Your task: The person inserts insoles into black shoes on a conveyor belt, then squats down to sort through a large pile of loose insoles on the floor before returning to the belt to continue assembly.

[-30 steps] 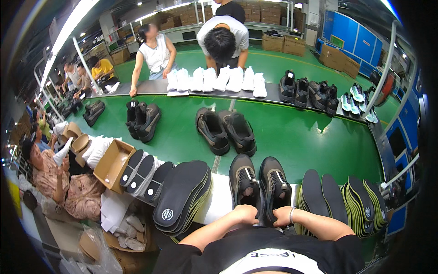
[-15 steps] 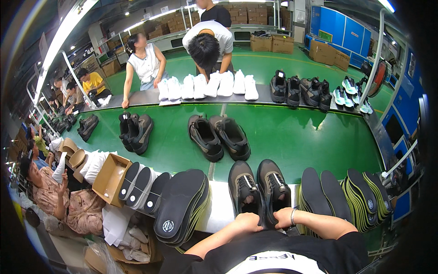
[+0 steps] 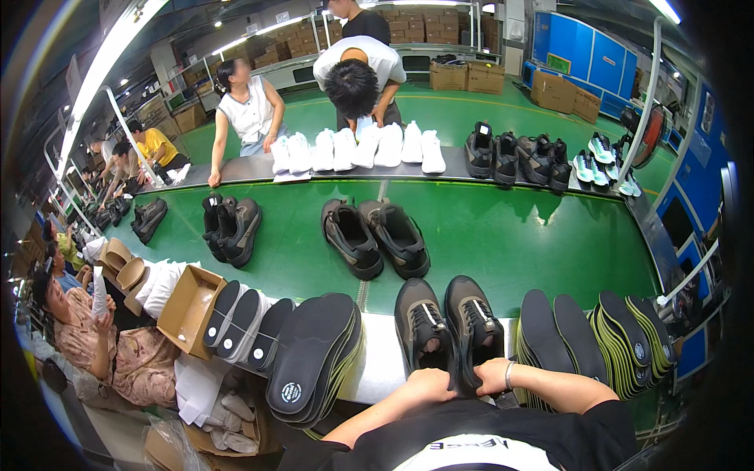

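Black lace-up sneakers pair [image 3: 449, 330] stayed at the near edge of the green conveyor belt [image 3: 503, 235] — left hand [image 3: 428, 385] and right hand [image 3: 493, 375] kept gripping the heels; view tilted slightly, shoes unmoved.

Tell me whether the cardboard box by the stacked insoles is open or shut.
Open. The cardboard box has no lid on it, and its bare brown inside faces up beside the black insoles; nothing is visible inside it.

Black shoes [image 3: 448, 330] with pale laces sitting near hands [image 3: 459, 381]. Conveyor belt [image 3: 510, 235] showing bright green. Insoles [image 3: 314, 357] stacking black, right insole stack [image 3: 628, 341] showing yellow-green edges. Far sneakers [image 3: 361, 149] looking white. Box [image 3: 188, 310] showing brown cardboard.
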`<state>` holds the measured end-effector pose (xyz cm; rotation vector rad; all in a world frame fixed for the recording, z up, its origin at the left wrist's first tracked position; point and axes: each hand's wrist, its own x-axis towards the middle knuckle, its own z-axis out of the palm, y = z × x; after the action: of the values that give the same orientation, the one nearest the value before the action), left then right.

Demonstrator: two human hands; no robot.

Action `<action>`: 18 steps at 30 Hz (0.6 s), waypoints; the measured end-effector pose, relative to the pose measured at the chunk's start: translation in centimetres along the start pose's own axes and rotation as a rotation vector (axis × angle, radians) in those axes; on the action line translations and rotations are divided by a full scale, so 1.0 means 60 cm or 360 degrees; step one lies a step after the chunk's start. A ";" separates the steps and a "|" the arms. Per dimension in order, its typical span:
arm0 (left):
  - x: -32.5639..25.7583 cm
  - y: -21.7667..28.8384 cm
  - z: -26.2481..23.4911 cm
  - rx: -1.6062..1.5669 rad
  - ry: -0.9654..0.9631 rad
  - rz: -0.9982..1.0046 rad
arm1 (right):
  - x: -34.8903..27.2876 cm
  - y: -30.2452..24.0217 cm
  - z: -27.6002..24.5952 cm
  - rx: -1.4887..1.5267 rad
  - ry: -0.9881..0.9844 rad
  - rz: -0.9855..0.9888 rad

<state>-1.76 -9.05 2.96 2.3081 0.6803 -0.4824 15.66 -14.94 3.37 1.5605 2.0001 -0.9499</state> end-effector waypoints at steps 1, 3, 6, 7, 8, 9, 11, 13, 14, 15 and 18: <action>0.000 0.000 0.000 0.0012 -0.0007 -0.0002 | -0.001 -0.002 -0.002 -0.0002 -0.0002 -0.0001; 0.001 -0.002 0.003 0.0007 0.0006 -0.0004 | -0.003 -0.004 -0.005 0.0017 0.0011 0.0004; 0.000 0.000 0.000 -0.0003 0.0002 -0.0006 | -0.003 -0.002 -0.002 0.0018 0.0037 -0.0002; -0.001 0.001 -0.002 -0.0007 -0.0019 -0.0006 | -0.002 0.000 0.000 0.0011 0.0034 -0.0003; -0.001 0.001 -0.003 -0.0011 -0.0017 -0.0010 | 0.001 0.002 0.004 0.0007 0.0033 -0.0003; -0.002 0.001 -0.003 0.0003 -0.0022 -0.0007 | 0.004 0.004 0.006 0.0003 0.0033 -0.0003; -0.002 0.000 -0.003 0.0012 -0.0028 -0.0006 | 0.006 0.009 0.010 -0.0002 0.0050 -0.0019; -0.002 -0.001 -0.002 0.0007 -0.0019 -0.0011 | 0.008 0.009 0.012 -0.0004 0.0066 -0.0034; -0.004 0.000 -0.003 0.0008 -0.0017 -0.0014 | 0.007 0.010 0.012 0.0004 0.0068 -0.0035; -0.006 0.002 -0.003 0.0001 0.0021 -0.0012 | 0.007 0.010 0.012 0.0013 0.0069 -0.0036; -0.007 0.003 -0.004 -0.0010 0.0056 -0.0012 | 0.008 0.012 0.014 0.0015 0.0066 -0.0031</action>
<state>-1.96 -9.16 3.44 2.3140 0.7065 -0.4434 16.13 -15.11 2.29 1.5804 2.0454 -0.9432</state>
